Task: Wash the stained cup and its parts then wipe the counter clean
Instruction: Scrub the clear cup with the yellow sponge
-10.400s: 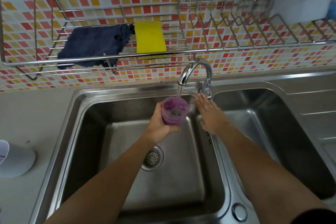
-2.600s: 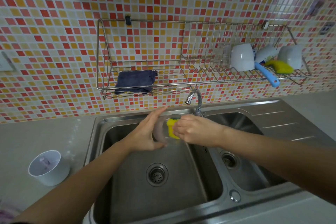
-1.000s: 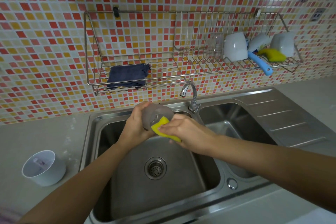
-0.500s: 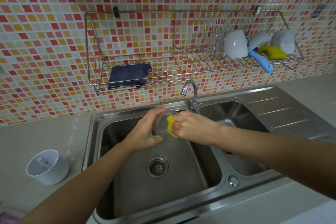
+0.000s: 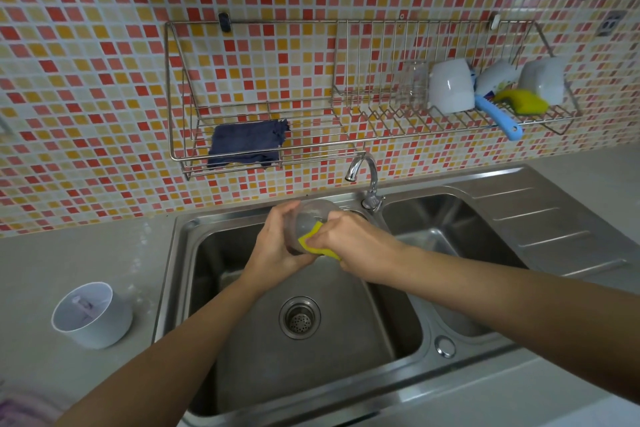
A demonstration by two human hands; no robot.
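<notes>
Your left hand (image 5: pixel 277 246) is wrapped shut around the cup (image 5: pixel 310 222), holding it over the left basin of the sink (image 5: pixel 398 319), just below and in front of the tap (image 5: pixel 363 170); the cup lies tilted, its long axis running toward the wall, though which end faces you is too blurred to tell; your right hand (image 5: pixel 349 243) is pinched closed on the sponge (image 5: pixel 317 243), pressing it against the cup's right side; so both hands meet at the cup, left bearing it, right working it; judging by that, the next scrub turns on rotating the cup about that axis under the sponge; the white part (image 5: pixel 91 314) stands on the counter (image 5: pixel 69 253), well to your left, nearer the left hand; the cloth (image 5: pixel 247 142) waits on the rack (image 5: pixel 311 146).
</notes>
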